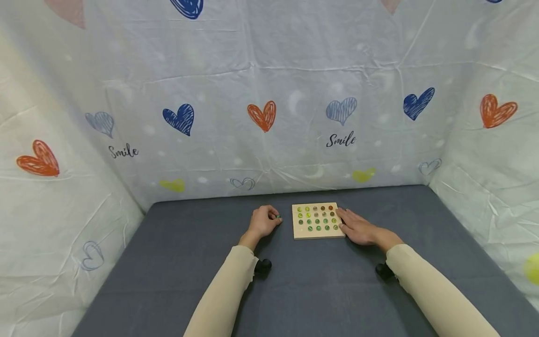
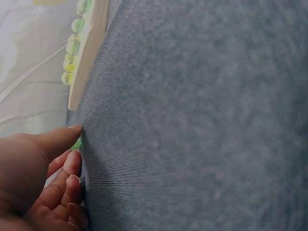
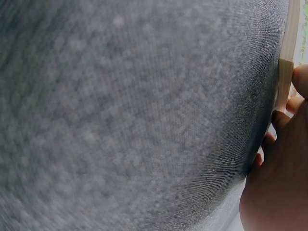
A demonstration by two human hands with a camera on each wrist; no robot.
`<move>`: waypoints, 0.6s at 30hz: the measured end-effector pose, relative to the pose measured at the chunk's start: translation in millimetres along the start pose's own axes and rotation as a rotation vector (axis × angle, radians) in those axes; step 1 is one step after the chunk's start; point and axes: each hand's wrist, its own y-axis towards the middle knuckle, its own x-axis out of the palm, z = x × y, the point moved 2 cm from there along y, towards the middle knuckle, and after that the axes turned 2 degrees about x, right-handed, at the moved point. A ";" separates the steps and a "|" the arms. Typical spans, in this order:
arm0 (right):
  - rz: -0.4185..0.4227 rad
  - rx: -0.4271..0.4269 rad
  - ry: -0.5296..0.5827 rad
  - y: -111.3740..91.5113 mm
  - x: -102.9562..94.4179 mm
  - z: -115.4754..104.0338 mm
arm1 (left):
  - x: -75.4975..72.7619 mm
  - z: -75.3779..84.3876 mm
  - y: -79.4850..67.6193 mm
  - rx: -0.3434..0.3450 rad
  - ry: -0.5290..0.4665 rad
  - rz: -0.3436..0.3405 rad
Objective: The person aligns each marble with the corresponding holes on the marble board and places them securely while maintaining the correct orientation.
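A pale wooden board lies flat on the grey-covered table, bearing rows of glass marbles in yellow, green, brown and reddish tones. The spot at its near left corner is bare. Just left of the board, my left hand pinches a green marble between thumb and fingertips, low over the cloth. My right hand rests at the board's right edge, its fingers stretched out along that side. In the right wrist view, the thumb lies by the corner of the board.
Dark grey cloth covers the table. Behind and at both sides hangs a white curtain printed with hearts and the word Smile. Small black wrist devices sit under both beige sleeves.
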 end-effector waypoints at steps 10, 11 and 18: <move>-0.002 -0.001 0.000 -0.9 -1.4 -1.8 | -3.8 2.4 -5.8 0.052 -0.023 -0.039; -0.002 0.000 -0.001 -1.0 -1.0 -2.0 | -4.8 2.8 -6.9 0.056 -0.024 -0.043; 0.007 -0.015 0.008 -1.4 -1.1 -3.2 | -12.1 5.9 -13.1 0.073 -0.036 -0.061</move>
